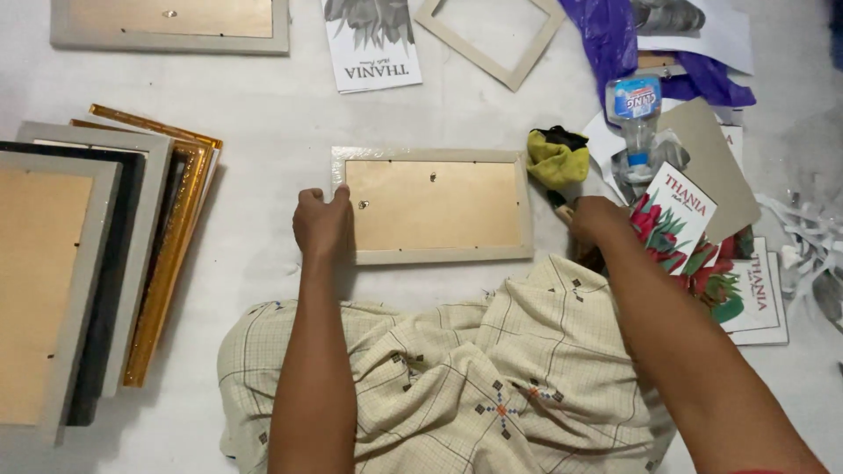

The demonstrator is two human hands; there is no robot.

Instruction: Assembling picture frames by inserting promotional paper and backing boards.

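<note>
one face-down frame (435,206) under the left hand (321,221), fingers flat; right hand (595,218) grips a tool handle (562,211).

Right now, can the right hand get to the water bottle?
Probably yes. The right hand lies just below the water bottle, with only loose cards and a yellow-green cloth beside the way, nothing covering it.

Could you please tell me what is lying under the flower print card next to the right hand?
Under the flower print card lie more printed sheets and a grey cardboard sheet. The right hand covers its near edge; what lies deeper is hidden.
</note>
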